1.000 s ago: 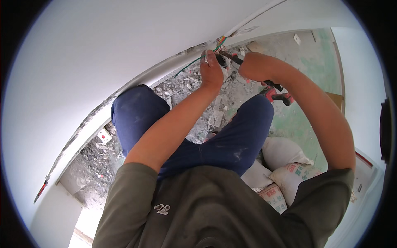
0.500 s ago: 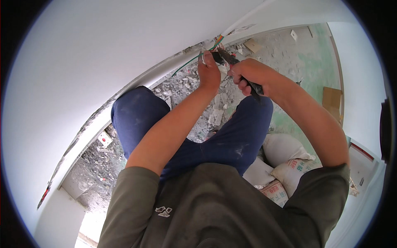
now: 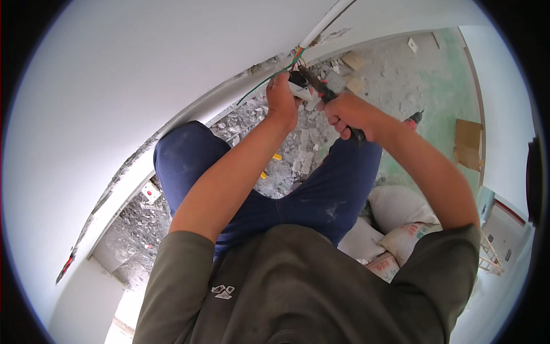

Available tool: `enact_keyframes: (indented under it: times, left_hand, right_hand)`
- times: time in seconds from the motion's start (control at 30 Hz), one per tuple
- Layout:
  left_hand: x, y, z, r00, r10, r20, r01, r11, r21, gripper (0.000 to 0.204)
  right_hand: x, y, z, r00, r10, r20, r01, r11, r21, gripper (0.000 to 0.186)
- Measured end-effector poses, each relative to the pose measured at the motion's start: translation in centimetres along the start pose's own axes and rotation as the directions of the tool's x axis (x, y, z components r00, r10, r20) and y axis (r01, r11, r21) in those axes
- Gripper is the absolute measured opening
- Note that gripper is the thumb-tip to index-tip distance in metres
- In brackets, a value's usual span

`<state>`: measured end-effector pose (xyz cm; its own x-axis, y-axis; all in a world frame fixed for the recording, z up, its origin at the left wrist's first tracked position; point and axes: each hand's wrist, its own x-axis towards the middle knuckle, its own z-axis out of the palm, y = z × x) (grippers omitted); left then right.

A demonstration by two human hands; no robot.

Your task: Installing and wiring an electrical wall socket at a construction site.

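My left hand (image 3: 282,103) is closed around a small black and white fitting (image 3: 301,90), possibly a socket or switch; its exact kind is unclear. My right hand (image 3: 350,116) grips dark pliers (image 3: 322,87) by the handles. The pliers' jaws are up beside the fitting, at the thin wire ends. Coloured wires (image 3: 297,55) come out of a white conduit (image 3: 326,24) on the wall just above. One green wire (image 3: 256,87) trails down to the left along the wall. Whether the jaws grip a wire is too small to tell.
Broken rubble (image 3: 303,146) covers the floor between my knees. A red and black drill (image 3: 413,119) lies beyond my right forearm, with a cardboard box (image 3: 468,144) farther right. Full white sacks (image 3: 401,206) are piled by my right thigh. The white wall (image 3: 143,74) stands close on the left.
The fitting in my left hand has turned, showing more of its white side. My right hand and the pliers have shifted slightly down and right. The drill has come into fuller view.
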<state>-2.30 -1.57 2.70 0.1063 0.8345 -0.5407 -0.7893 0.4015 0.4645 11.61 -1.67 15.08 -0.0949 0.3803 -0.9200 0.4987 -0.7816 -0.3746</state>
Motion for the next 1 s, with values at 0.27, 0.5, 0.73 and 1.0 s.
enact_keyframes:
  times: [0.27, 0.5, 0.73, 1.0]
  left_hand:
    - [-0.2, 2.1, 0.5, 0.985, -0.169, 0.043, 0.171, 0.985, -0.037, 0.034]
    - [0.0, 3.0, 1.5, 0.952, -0.306, -0.020, 0.306, 0.943, 0.128, 0.030]
    - [0.4, 2.3, -0.2, 0.964, -0.255, 0.070, 0.248, 0.963, 0.103, 0.029]
    - [1.4, 1.5, -1.6, 0.947, -0.219, 0.233, 0.209, 0.975, 0.067, 0.034]
  right_hand:
    - [0.2, 1.9, 0.2, 0.991, -0.137, 0.010, 0.133, 0.978, 0.160, 0.034]
    - [1.0, 2.5, 0.0, 0.988, -0.153, 0.024, 0.151, 0.985, 0.086, 0.035]
    - [1.0, 3.5, -0.8, 0.964, -0.219, 0.154, 0.163, 0.937, 0.308, 0.033]
    - [3.4, 5.4, -2.9, 0.878, -0.328, 0.349, 0.140, 0.873, 0.467, 0.034]
